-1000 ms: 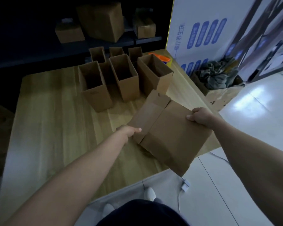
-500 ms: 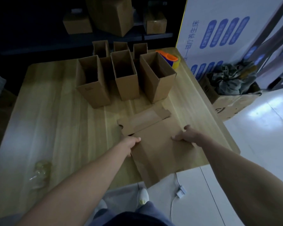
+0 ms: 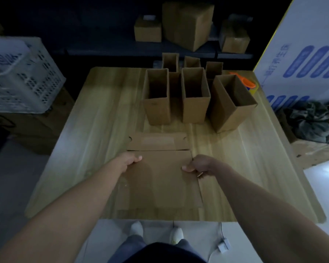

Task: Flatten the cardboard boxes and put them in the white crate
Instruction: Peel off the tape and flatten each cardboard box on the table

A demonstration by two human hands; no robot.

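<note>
A flattened brown cardboard box (image 3: 160,179) lies on the wooden table (image 3: 95,130), its end flap pointing away from me. My left hand (image 3: 130,161) grips its left edge with the thumb on top. My right hand (image 3: 197,165) grips the right edge, thumb on the cardboard and fingers curled under. Several open upright cardboard boxes (image 3: 195,95) stand in rows at the far middle of the table. The white perforated crate (image 3: 21,76) sits off the table at the far left.
An orange and yellow tape dispenser (image 3: 248,85) lies at the table's far right corner. Closed cartons (image 3: 186,23) sit on a dark shelf behind. A white and blue panel (image 3: 308,54) and a heap of dark cloth (image 3: 313,122) are at the right.
The flat box came down from the table's right edge onto the table and turned square to me. Both hands moved with it and still grip its sides. The white crate came into view.
</note>
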